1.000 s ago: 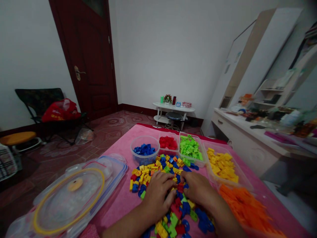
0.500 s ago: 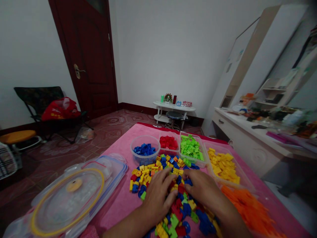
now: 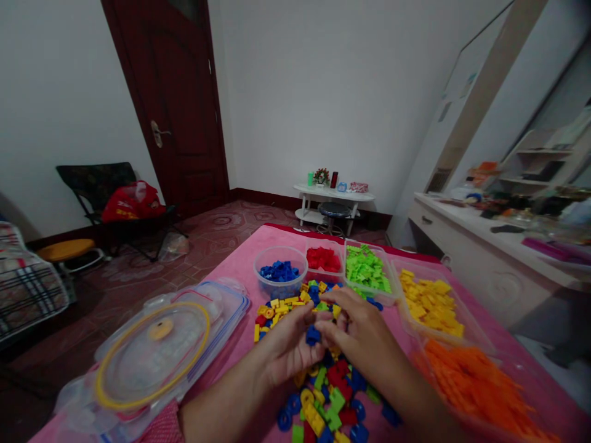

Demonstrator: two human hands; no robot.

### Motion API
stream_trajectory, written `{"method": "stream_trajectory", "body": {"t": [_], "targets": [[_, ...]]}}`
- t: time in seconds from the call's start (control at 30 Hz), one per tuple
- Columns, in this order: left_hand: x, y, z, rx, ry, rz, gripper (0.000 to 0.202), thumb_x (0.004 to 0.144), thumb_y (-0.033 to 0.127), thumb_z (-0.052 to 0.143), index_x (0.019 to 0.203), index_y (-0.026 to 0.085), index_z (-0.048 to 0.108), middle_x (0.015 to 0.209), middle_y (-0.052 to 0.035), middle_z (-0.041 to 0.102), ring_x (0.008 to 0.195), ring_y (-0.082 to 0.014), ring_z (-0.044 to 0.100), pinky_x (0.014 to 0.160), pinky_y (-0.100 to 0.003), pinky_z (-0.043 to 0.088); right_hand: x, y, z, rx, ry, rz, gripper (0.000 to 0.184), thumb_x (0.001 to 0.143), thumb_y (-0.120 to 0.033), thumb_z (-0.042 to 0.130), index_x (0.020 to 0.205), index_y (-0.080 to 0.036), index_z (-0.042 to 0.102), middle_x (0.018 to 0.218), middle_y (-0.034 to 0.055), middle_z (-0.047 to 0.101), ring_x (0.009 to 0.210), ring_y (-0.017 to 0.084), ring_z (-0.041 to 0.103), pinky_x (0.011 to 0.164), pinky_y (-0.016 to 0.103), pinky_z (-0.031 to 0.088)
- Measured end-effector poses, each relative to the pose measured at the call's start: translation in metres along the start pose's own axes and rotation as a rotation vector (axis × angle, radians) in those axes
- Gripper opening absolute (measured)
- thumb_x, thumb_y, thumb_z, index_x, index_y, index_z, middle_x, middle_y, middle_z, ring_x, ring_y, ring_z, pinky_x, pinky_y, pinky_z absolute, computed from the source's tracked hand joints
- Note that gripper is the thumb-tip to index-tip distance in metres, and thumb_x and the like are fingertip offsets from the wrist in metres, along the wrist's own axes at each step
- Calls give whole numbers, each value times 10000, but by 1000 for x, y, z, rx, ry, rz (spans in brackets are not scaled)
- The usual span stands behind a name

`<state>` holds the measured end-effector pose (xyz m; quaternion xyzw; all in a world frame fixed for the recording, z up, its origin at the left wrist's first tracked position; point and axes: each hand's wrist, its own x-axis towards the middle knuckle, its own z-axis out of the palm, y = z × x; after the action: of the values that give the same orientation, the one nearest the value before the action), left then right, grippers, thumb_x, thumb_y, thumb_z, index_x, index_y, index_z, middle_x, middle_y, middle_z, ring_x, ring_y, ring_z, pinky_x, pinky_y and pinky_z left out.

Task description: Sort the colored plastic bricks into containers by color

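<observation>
Above the loose pile my left hand (image 3: 289, 347) is turned palm up, its fingers cupped around a blue building block (image 3: 313, 335). From the right, my right hand (image 3: 357, 326) reaches over it with bent fingers, thumb tip against the same block. Whether more pieces sit between the hands is hidden. Beneath and around both hands lie mixed building blocks (image 3: 336, 400) in yellow, red, green and blue, on a pink cloth (image 3: 231, 369).
Behind the pile stand a round tub of blue blocks (image 3: 280, 271) and boxes of red (image 3: 323, 259), green (image 3: 367, 269) and yellow blocks (image 3: 429, 301). Orange pieces (image 3: 480, 387) fill a box at right. Stacked clear lids (image 3: 152, 357) lie at left. A white desk (image 3: 498, 246) stands beyond.
Both hands have lifted off the pile and come together. My left hand has turned palm up with a blue block in it. The view has swung slightly left.
</observation>
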<state>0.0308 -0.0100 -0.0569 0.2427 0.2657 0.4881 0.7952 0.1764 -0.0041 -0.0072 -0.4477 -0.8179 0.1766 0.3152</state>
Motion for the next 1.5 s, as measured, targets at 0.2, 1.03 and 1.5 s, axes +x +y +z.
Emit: {"method": "stream_trajectory", "body": {"t": [0.2,1.03,1.5], "targets": [[-1,62,19,75,124,83,139,778,139,563,892,76,612,835,-103,637,638,-93,583,522,-164,454,4,25,-20,-90,195,73,164,803,-309,570,906,-210,650,866,16,628,629,134,543,631,269,420],[53,-12,-27,1582,96,794,403,713,18,442,1019,177,651,1052,-62,649,998,-167,578,912,-302,451,0,73,26,-265,-35,128,246,697,-192,570,923,-226,661,941,37,633,895,194,574,795,287,421],[52,-19,-32,1808,111,679,350,748,92,452,954,235,695,1137,-19,631,1069,-198,541,957,-358,421,63,85,-85,-453,284,227,442,810,-340,562,1194,-120,560,1123,169,596,934,225,590,801,322,410]]}}
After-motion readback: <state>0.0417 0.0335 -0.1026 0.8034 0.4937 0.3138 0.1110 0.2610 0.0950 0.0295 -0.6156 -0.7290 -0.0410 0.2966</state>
